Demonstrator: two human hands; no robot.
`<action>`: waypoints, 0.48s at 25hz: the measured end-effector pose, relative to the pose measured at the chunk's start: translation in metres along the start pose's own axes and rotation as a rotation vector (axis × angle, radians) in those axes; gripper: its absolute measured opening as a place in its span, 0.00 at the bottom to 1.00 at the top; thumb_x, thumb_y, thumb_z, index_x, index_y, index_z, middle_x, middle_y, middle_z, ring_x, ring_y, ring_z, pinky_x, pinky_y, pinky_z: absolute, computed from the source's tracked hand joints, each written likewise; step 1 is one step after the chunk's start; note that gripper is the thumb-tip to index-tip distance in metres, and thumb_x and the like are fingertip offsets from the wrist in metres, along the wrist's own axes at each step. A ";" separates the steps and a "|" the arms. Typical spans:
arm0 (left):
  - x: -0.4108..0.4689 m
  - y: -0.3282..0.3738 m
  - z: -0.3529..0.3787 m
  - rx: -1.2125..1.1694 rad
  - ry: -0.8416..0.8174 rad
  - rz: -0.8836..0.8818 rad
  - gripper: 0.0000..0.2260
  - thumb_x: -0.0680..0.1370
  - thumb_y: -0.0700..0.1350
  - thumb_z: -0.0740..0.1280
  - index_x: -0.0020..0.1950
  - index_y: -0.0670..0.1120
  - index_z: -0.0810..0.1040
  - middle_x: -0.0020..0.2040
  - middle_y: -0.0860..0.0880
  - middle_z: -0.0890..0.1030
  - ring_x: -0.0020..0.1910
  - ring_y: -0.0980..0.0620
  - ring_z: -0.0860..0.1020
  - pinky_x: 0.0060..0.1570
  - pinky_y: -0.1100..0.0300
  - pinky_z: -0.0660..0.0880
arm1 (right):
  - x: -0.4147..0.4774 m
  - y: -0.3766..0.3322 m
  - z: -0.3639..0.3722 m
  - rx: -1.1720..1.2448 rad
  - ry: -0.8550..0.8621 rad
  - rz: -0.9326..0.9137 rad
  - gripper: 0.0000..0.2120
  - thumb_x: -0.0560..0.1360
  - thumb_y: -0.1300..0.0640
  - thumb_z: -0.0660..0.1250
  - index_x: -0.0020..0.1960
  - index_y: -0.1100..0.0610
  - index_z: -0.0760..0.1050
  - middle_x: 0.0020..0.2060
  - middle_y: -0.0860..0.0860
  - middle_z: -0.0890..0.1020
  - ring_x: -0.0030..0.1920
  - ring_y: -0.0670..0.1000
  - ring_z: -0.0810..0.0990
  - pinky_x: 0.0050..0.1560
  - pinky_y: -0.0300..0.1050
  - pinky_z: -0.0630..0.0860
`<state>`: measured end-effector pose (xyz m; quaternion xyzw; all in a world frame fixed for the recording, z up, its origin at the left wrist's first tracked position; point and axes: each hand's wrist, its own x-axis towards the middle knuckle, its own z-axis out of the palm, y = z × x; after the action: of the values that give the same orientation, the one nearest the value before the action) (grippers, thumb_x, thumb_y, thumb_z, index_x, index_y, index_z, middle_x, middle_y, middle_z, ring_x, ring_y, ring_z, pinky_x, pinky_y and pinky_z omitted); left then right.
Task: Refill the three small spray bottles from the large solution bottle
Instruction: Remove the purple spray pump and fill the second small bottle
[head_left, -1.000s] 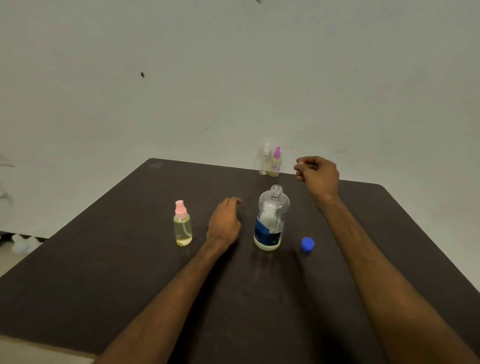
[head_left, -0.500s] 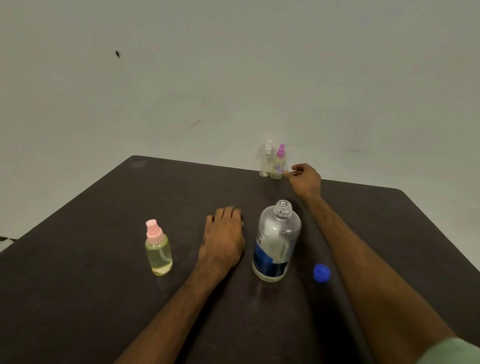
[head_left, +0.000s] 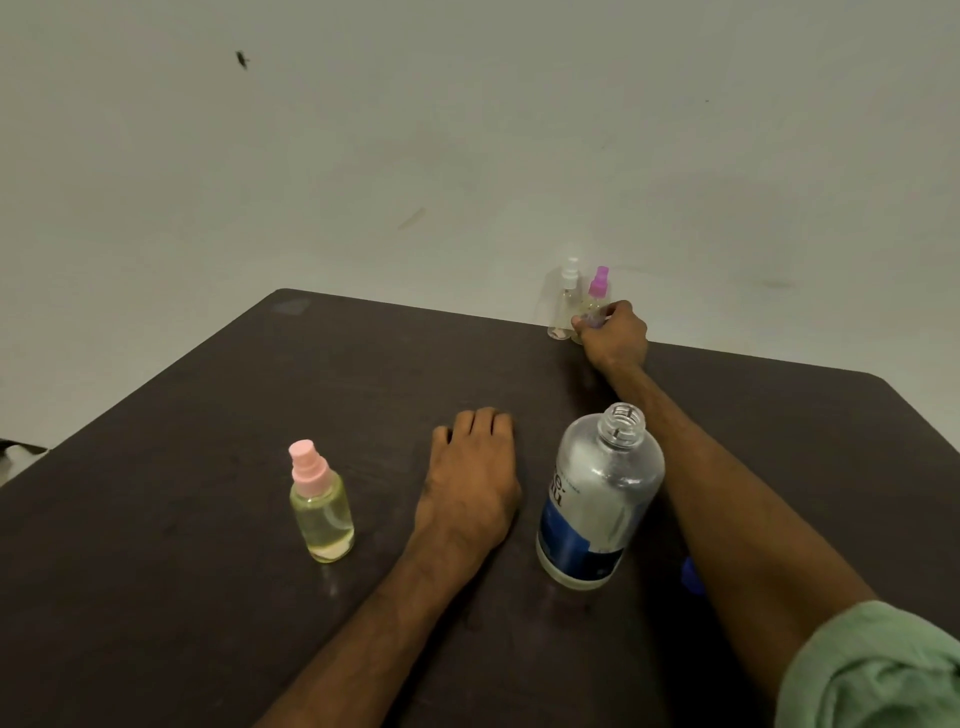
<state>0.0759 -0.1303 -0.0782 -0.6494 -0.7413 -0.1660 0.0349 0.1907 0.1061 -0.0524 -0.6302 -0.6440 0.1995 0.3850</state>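
Observation:
The large clear solution bottle (head_left: 597, 499) with a blue label stands uncapped near the table's middle. Its blue cap (head_left: 691, 574) lies to the right, mostly hidden behind my right forearm. A small spray bottle with a pink top (head_left: 319, 506), holding yellowish liquid, stands at the left. My left hand (head_left: 475, 483) rests flat on the table between those two bottles. At the far edge stand a clear-topped spray bottle (head_left: 563, 301) and a purple-topped spray bottle (head_left: 596, 293). My right hand (head_left: 615, 332) has its fingers curled round the purple-topped bottle's body.
The dark table (head_left: 208, 597) ends against a pale wall (head_left: 467, 156) at the back. Its left edge runs diagonally, with floor beyond it. A green sleeve (head_left: 878, 670) shows at the lower right.
My right hand reached forward to the far edge and closed round the purple-topped bottle. The view moved closer to the table. My left hand stayed on the table.

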 end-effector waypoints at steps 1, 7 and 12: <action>0.000 0.000 0.000 0.001 0.007 -0.003 0.18 0.83 0.45 0.56 0.74 0.47 0.65 0.73 0.48 0.68 0.71 0.48 0.66 0.69 0.50 0.63 | -0.002 0.000 -0.002 -0.003 -0.005 -0.006 0.24 0.75 0.49 0.71 0.64 0.61 0.71 0.60 0.56 0.79 0.59 0.57 0.78 0.55 0.48 0.74; 0.000 0.002 -0.006 -0.021 -0.027 -0.007 0.18 0.83 0.45 0.58 0.73 0.47 0.66 0.72 0.47 0.69 0.69 0.48 0.68 0.70 0.49 0.64 | -0.026 0.014 -0.025 -0.021 -0.047 -0.022 0.23 0.73 0.47 0.73 0.61 0.60 0.73 0.55 0.55 0.81 0.53 0.56 0.80 0.51 0.48 0.76; -0.011 0.003 -0.015 -0.098 -0.011 -0.007 0.20 0.81 0.41 0.62 0.73 0.45 0.66 0.69 0.46 0.72 0.67 0.48 0.70 0.68 0.51 0.68 | -0.072 0.003 -0.074 0.021 -0.007 -0.075 0.23 0.73 0.46 0.73 0.60 0.60 0.74 0.53 0.54 0.82 0.48 0.52 0.79 0.48 0.45 0.75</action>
<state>0.0785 -0.1443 -0.0666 -0.6487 -0.7347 -0.1986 -0.0017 0.2412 0.0197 -0.0259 -0.6008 -0.6665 0.1937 0.3965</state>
